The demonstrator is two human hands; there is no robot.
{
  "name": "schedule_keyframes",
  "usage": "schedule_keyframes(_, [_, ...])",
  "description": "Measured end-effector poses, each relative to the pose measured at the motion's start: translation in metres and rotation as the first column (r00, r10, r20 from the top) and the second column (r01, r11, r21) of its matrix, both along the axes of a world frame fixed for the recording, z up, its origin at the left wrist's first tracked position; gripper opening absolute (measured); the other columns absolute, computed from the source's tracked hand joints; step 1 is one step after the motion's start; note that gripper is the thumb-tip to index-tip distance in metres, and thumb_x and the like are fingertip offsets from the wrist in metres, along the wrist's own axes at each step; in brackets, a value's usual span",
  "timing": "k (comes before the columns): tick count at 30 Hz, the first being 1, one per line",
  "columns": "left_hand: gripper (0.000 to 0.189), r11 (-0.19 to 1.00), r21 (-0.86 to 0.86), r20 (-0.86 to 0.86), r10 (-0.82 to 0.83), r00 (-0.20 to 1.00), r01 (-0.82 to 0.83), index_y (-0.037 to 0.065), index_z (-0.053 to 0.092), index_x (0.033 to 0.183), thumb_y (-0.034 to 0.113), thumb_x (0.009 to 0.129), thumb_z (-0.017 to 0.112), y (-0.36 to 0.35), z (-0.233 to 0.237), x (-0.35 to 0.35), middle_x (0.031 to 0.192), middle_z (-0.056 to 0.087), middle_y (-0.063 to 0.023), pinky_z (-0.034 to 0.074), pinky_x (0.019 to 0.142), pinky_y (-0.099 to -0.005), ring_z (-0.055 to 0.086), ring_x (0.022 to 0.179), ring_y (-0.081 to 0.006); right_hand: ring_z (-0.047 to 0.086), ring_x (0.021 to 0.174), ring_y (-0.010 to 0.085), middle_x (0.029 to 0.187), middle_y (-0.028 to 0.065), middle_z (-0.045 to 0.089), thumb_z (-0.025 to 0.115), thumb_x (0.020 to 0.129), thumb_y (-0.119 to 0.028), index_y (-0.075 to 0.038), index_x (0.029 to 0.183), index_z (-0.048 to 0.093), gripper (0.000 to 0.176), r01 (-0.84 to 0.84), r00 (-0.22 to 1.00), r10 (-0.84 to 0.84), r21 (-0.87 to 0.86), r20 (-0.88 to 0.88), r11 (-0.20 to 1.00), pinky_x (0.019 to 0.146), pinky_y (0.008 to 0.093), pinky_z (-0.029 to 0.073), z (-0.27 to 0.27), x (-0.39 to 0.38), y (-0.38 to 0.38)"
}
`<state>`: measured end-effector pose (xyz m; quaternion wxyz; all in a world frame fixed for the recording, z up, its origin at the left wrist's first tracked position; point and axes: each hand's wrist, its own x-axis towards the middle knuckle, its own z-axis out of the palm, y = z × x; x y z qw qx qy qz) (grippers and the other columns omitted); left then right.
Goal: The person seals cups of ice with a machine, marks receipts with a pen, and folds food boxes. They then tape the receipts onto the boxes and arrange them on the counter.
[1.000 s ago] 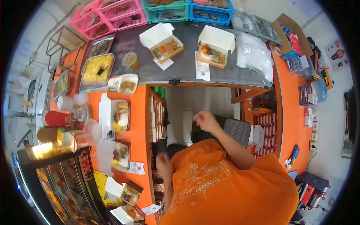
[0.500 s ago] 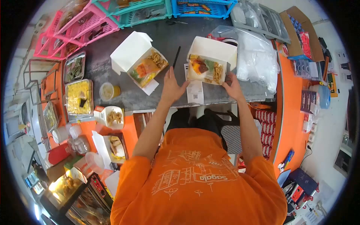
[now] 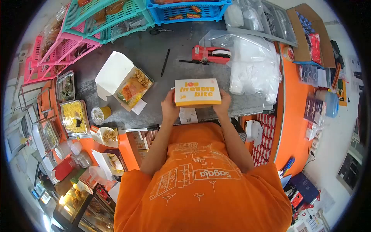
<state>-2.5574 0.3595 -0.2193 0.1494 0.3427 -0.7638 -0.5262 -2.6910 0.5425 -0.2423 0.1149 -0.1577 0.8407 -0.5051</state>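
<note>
closed white-and-yellow food box (image 3: 197, 92), flat, at grey counter edge

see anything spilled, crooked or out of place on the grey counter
Nothing looks spilled or damaged. The closed box sits level between the left hand and right hand. Only the open food box lies turned at an angle to the counter edge, and a pen lies loose nearby.

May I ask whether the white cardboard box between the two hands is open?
No, the white cardboard box with orange lettering is shut, its printed lid flat, gripped by the left hand and right hand.
</note>
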Motion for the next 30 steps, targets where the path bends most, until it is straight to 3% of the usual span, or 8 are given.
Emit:
schedule_keyframes(3, [0.039,0.942,-0.306,0.136,-0.1,0.986,0.138,0.002,0.058,0.12,0.01,0.082,0.066,0.0,-0.024,0.015,0.129,0.055,-0.0206,0.039,0.104,-0.036,0.049,0.125,-0.0338,0.068,0.088,0.0281,0.093,0.0197,0.07,0.068,0.078,-0.011,0.002,0.104,0.067,0.029,-0.091,0.988,0.09,-0.004,-0.124,0.996,0.078,0.0361,0.051,-0.004,-0.019,0.014])
schedule_keyframes(7, [0.04,0.946,-0.253,0.152,-0.17,0.974,0.205,0.003,0.058,0.123,0.015,0.086,0.064,-0.016,-0.034,0.029,0.14,0.042,-0.0215,0.027,0.111,-0.0408,0.035,0.133,-0.0368,0.063,0.094,0.0262,0.103,0.0203,0.065,0.062,0.089,-0.015,0.003,0.115,0.06,0.032,-0.192,0.872,0.239,-0.151,0.427,0.97,0.082,0.0333,0.049,0.033,-0.043,0.015])
schedule_keyframes(10, [0.044,0.751,0.655,-0.016,-0.094,0.995,0.081,0.002,0.056,0.126,0.021,0.087,0.064,-0.032,-0.015,0.012,0.143,0.038,-0.022,0.029,0.11,-0.0451,0.036,0.132,-0.0383,0.055,0.112,0.0321,0.125,0.0225,0.054,0.061,0.091,-0.026,0.0,0.132,0.046,0.051,-0.472,0.796,0.247,0.312,0.552,0.825,0.093,0.0363,0.046,0.038,-0.054,0.01])
schedule_keyframes(12, [0.062,0.894,0.177,0.563,-0.434,0.704,0.411,0.003,0.045,0.137,0.026,0.085,0.067,-0.041,0.013,-0.009,0.146,0.031,-0.0211,0.032,0.109,-0.0493,0.033,0.134,-0.0399,0.053,0.118,0.0341,0.132,0.0232,0.05,0.061,0.092,-0.03,-0.002,0.138,0.042,0.057,-0.55,0.771,0.23,0.439,0.595,0.711,0.097,0.0373,0.045,0.036,-0.046,0.013])
schedule_keyframes(15, [0.087,0.696,-0.45,0.436,-0.376,0.818,0.56,0.004,0.031,0.146,0.026,0.075,0.076,-0.015,0.051,-0.031,0.151,0.026,-0.0219,0.04,0.104,-0.0485,0.028,0.137,-0.0435,0.045,0.126,0.039,0.141,0.0222,0.041,0.065,0.086,-0.041,-0.007,0.142,0.037,0.071,-0.373,0.927,0.358,0.386,0.112,0.844,0.098,0.0442,0.044,0.036,-0.033,0.004])
schedule_keyframes(20, [0.102,0.366,-0.38,0.643,-0.556,0.528,0.849,0.002,0.018,0.149,0.026,0.071,0.078,-0.016,0.028,-0.043,0.155,0.015,-0.0235,0.039,0.106,-0.0505,0.02,0.141,-0.0447,0.029,0.135,0.0495,0.15,0.0277,0.023,0.074,0.075,-0.041,-0.012,0.147,0.03,0.09,-0.633,0.518,0.855,0.666,-0.015,0.395,0.103,0.0557,0.038,0.06,-0.033,-0.018])
schedule_keyframes(27, [0.078,0.103,-0.512,0.77,-0.383,0.509,0.853,0.001,0.023,0.148,0.031,0.085,0.059,-0.011,0.007,-0.016,0.157,0.012,-0.0211,0.02,0.115,-0.0553,0.008,0.145,-0.0418,0.028,0.135,0.0499,0.148,0.0308,0.024,0.07,0.077,-0.04,-0.014,0.148,0.031,0.085,-0.336,0.147,0.918,0.855,-0.367,0.396,0.106,0.0591,0.034,0.026,-0.038,0.006])
schedule_keyframes(30, [0.094,0.521,-0.479,0.48,-0.518,0.708,0.706,0.002,0.025,0.147,0.046,0.075,0.066,0.004,0.025,-0.024,0.154,0.019,-0.0234,0.008,0.117,-0.0552,0.011,0.144,-0.0427,0.027,0.137,0.0459,0.149,0.0272,0.026,0.076,0.072,-0.034,-0.011,0.148,0.03,0.091,-0.67,0.326,0.936,0.667,-0.13,0.326,0.109,0.0554,0.029,0.065,-0.056,-0.009])
